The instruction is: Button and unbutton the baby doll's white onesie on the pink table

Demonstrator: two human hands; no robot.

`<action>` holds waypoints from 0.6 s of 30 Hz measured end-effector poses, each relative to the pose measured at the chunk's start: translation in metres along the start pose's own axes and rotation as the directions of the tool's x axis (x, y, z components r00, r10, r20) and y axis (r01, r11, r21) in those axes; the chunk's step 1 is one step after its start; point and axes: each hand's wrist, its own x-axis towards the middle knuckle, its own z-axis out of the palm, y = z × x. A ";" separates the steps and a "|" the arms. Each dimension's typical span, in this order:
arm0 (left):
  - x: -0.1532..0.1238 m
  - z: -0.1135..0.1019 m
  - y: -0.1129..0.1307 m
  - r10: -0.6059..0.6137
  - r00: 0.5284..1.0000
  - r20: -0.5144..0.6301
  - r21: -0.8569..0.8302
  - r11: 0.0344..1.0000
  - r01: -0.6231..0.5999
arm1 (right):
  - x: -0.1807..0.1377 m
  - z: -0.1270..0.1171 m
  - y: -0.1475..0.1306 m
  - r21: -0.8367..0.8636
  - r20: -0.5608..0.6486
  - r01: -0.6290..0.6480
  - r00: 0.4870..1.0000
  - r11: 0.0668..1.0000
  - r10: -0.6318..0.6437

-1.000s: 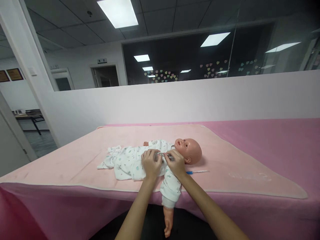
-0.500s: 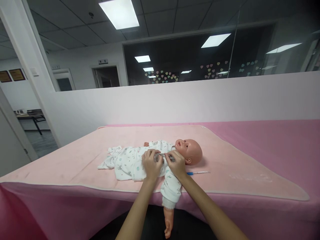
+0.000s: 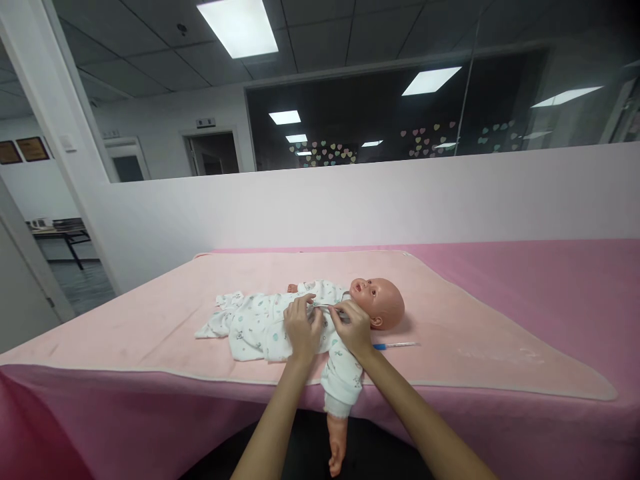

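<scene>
A baby doll lies on its back on a pale pink blanket, head to the right, dressed in a white printed romper. Both my hands rest on its chest. My left hand pinches the romper's front edge with curled fingers. My right hand pinches the same edge near the collar, just below the chin. One sleeved doll arm hangs over the table's near edge. A thin thermometer with a blue end lies on the blanket beside my right wrist.
The table wears a deeper pink cloth. A low white partition runs behind it, with dark glass above. At far left an opening shows a doorway and a desk.
My left fingers have shifted slightly up along the romper's front edge. The doll, the thermometer and my right hand stay where they were.
</scene>
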 end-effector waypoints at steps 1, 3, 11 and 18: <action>0.000 0.000 0.000 -0.001 1.000 0.002 -0.003 1.000 0.001 | 0.000 0.000 0.000 0.000 -0.002 0.000 1.000 1.000 0.000; 0.000 0.000 0.000 -0.007 1.000 0.008 -0.007 1.000 0.007 | 0.000 0.000 0.000 -0.001 -0.005 0.003 1.000 1.000 -0.003; -0.001 -0.022 -0.018 0.067 0.988 0.141 0.110 0.990 -0.083 | 0.000 -0.002 -0.001 0.008 0.021 -0.003 1.000 1.000 0.003; -0.003 -0.049 -0.036 -0.025 0.988 0.150 0.174 0.985 -0.002 | 0.000 -0.002 0.000 0.005 0.024 -0.018 1.000 1.000 0.018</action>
